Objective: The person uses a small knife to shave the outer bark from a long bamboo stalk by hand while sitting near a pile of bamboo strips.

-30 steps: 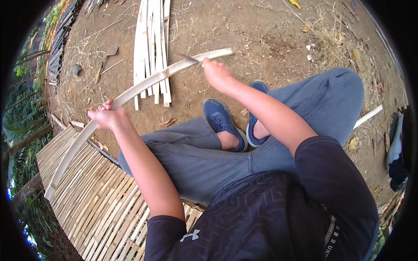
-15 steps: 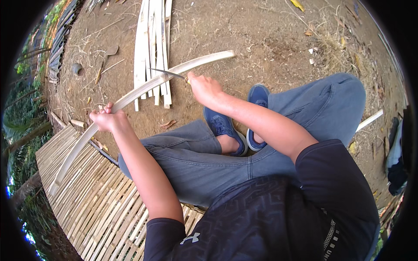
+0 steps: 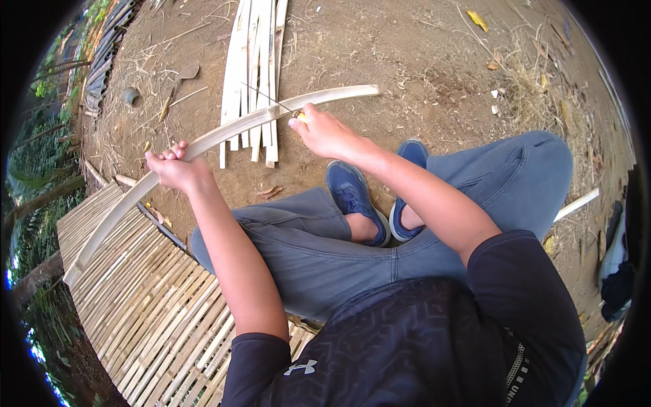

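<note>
A long pale bamboo strip (image 3: 224, 131) stretches from over the slatted bench at lower left to the upper middle, with a raised node partway along. My left hand (image 3: 178, 167) is closed around it left of the middle. In my right hand (image 3: 323, 130) is a knife (image 3: 288, 108), its yellowish handle mostly hidden in the closed fingers. The thin dark blade crosses the strip close to the node and points up and left. Beyond the strip, several split bamboo slats (image 3: 252, 68) lie side by side on the ground.
I sit on a bamboo-slat bench (image 3: 156, 292), legs bent, blue shoes (image 3: 351, 197) on bare soil. A trowel-like tool (image 3: 178, 88) and a small grey cup-like object (image 3: 131, 96) lie at far left. Another pale strip (image 3: 576, 205) is right of my knee. Dark cloth (image 3: 617, 292) sits at the right edge.
The knife blade has turned, its tip now pointing more steeply upward. Both hands and the strip appear slightly further right, and the whole view has shifted a little.
</note>
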